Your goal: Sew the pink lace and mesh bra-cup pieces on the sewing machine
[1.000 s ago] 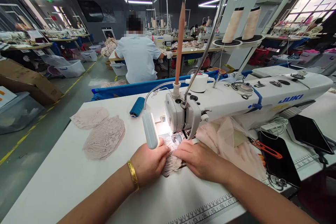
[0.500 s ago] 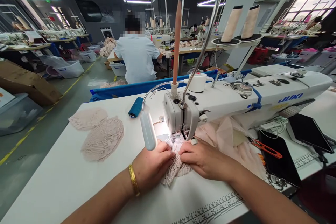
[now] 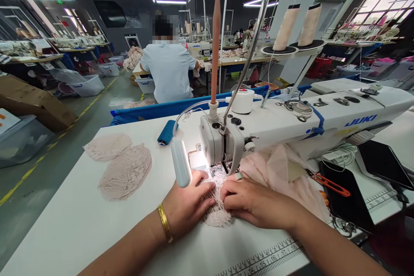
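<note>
A pale pink lace piece (image 3: 217,216) lies under the needle area of a white sewing machine (image 3: 258,127). My left hand (image 3: 186,202), a gold bracelet at its wrist, rests on the lace's left side with fingers stretched out and apart. On the other side, my right hand (image 3: 255,202) has its fingers curled closed on the lace edge; its fingertips are partly hidden. A ring shows on that hand. The machine's small lamp (image 3: 181,161) hangs just above my left hand and lights the cloth.
More lace pieces (image 3: 126,170) lie on the white table at left, near a teal thread spool (image 3: 168,133). Sheer pink fabric (image 3: 274,161), orange thread snips (image 3: 333,184) and a black phone (image 3: 347,202) are at right. A person (image 3: 168,69) sits ahead, back turned.
My left fingers have spread from a bunched grip to lie flatter on the lace. The lace has turned and flattened, its rounded edge now toward me. My right hand has moved slightly nearer me.
</note>
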A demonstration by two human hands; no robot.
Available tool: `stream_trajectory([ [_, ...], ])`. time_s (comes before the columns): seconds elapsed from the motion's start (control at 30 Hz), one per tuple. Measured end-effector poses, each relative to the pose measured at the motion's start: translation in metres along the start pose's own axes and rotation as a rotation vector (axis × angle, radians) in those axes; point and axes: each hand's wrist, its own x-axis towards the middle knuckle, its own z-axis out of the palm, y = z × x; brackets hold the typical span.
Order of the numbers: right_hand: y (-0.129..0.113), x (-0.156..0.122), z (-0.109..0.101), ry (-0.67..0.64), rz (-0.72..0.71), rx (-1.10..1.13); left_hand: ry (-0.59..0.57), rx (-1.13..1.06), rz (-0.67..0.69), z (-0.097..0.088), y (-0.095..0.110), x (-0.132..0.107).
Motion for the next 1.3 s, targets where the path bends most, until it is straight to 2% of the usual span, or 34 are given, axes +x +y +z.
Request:
stream_trajectory([
  [0.1,0.005,-0.001,-0.008,-0.028,-0.024,0.149,0.006,-0.004,0.011,0.000,0.002,-0.002],
  [0.2,0.009,0.001,-0.009,0.073,0.021,0.210,0.008,-0.020,0.020,-0.001,0.004,-0.004],
  [0.27,0.011,0.005,-0.002,0.193,0.114,0.077,0.013,-0.022,0.024,-0.002,0.004,-0.004],
  [0.37,0.013,0.011,0.013,0.270,0.201,-0.172,0.030,-0.009,0.013,-0.003,0.001,-0.003],
  [0.5,0.016,0.014,0.022,0.292,0.198,-0.254,0.032,0.014,-0.007,-0.003,-0.002,-0.002],
  [0.77,0.013,0.012,0.017,0.260,0.170,-0.201,-0.009,-0.014,0.016,-0.003,-0.003,-0.004],
  [0.97,0.016,0.013,0.020,0.292,0.166,-0.210,0.014,0.035,-0.012,-0.004,0.004,-0.004],
  [1.17,0.017,0.015,0.021,0.257,0.246,-0.217,-0.034,0.024,-0.019,-0.004,0.011,-0.005],
  [1.3,0.017,0.012,0.018,0.279,0.223,-0.200,-0.016,0.008,-0.031,-0.006,0.014,-0.006],
])
